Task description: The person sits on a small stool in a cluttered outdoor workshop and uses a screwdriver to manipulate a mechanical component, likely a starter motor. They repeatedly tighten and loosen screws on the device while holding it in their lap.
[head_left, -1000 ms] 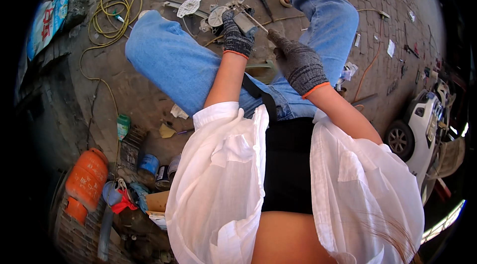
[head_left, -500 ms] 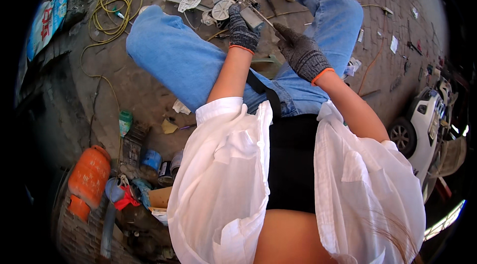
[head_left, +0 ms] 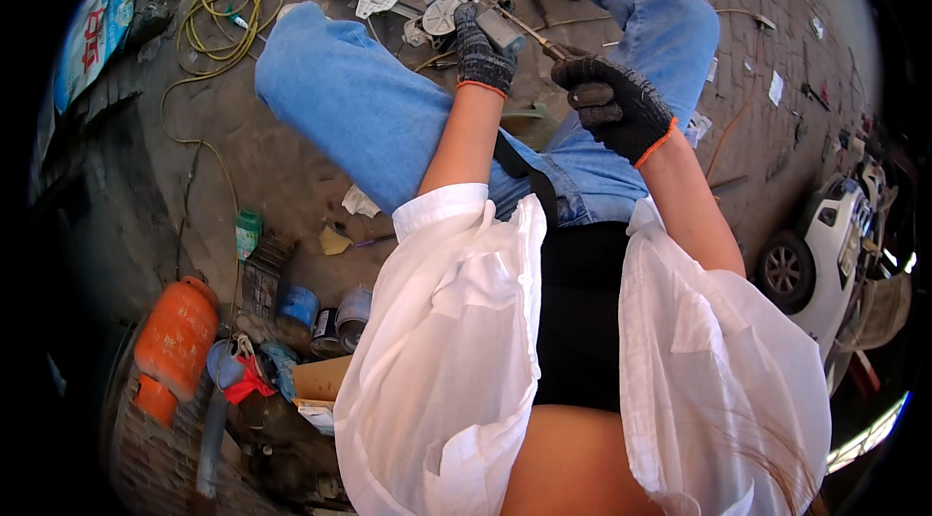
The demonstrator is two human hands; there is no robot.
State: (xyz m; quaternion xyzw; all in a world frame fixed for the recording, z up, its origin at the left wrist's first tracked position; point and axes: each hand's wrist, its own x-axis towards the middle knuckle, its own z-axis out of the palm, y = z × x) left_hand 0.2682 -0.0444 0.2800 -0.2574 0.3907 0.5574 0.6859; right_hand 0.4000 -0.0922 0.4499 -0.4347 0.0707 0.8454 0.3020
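The gloved left hand (head_left: 482, 50) is holding a metal mechanism (head_left: 440, 16) at twelve o'clock, fingers curled around it; the gloved right hand (head_left: 616, 103) is gripping a screwdriver (head_left: 544, 37) in a tight fist. The left leg (head_left: 354, 108) is blocking the way toward a yellow hose (head_left: 221, 15) at ten. An orange cylinder (head_left: 177, 339) is sitting at eight, a white car (head_left: 825, 244) at four; brick paving (head_left: 777, 40) is stretching around.

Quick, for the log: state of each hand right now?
Left hand: closed, holding the metal mechanism.
Right hand: closed around a thin-shafted tool, shaft pointing toward the mechanism; whether its tip touches cannot be told.
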